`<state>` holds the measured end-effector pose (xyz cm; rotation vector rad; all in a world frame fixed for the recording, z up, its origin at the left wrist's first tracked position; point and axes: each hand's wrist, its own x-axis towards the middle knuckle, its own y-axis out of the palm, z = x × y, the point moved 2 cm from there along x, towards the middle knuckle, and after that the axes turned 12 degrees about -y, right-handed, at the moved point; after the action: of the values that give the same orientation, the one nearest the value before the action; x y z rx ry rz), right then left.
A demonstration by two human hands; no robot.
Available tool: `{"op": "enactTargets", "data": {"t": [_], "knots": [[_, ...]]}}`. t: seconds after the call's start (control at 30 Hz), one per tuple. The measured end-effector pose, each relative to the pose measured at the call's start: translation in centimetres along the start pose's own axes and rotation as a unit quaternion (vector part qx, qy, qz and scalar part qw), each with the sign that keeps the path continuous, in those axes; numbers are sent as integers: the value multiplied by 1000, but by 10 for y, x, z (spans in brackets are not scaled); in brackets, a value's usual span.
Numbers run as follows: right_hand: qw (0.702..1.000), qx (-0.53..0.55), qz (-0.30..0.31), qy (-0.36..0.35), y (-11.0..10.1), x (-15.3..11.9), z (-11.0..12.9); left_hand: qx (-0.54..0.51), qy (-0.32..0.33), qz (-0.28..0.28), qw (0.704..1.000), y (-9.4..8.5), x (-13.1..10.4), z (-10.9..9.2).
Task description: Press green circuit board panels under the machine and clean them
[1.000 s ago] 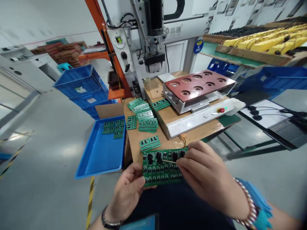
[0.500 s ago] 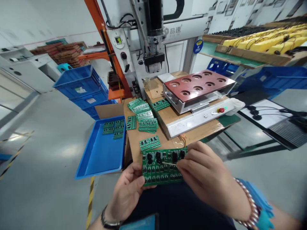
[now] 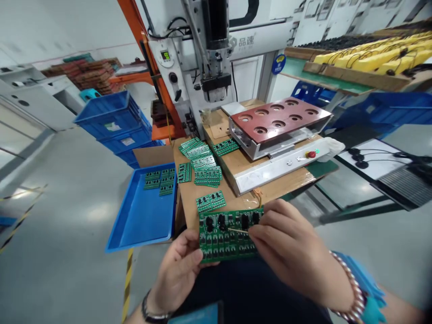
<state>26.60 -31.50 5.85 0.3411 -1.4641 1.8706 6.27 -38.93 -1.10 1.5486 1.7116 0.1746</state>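
Observation:
A green circuit board (image 3: 226,240) with rows of black parts is held up in front of me. My left hand (image 3: 184,261) grips its left edge, thumb on the front and fingers behind. In my right hand (image 3: 286,243) a thin pale stick (image 3: 238,231), like a toothpick, is pinched between thumb and fingers. Its tip is at one of the black components near the upper middle of the board. The right hand covers the board's right end. Just beyond lies another circuit board (image 3: 211,201) on the brown worktop.
Several more boards (image 3: 202,157) lie overlapped on the worktop (image 3: 189,198). Left of it, a blue tray (image 3: 145,220) contains several boards. A red fixture plate with round holes (image 3: 280,119) stands under a machine head (image 3: 218,85). Blue crates (image 3: 111,121) are stacked at the left.
The held board has shifted very slightly to the left. Both hands and the stick stay almost where they were.

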Motion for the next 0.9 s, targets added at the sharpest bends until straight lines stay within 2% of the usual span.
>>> {"op": "enactTargets", "data": {"t": [0.6, 0.9], "knots": [[1000, -8, -15, 2, -2, 3, -1, 4, -11, -18, 1000, 1, -2, 1], [1000, -5, 0, -16, 4, 4, 1, 15, -13, -22, 1000, 1, -2, 2]]}}
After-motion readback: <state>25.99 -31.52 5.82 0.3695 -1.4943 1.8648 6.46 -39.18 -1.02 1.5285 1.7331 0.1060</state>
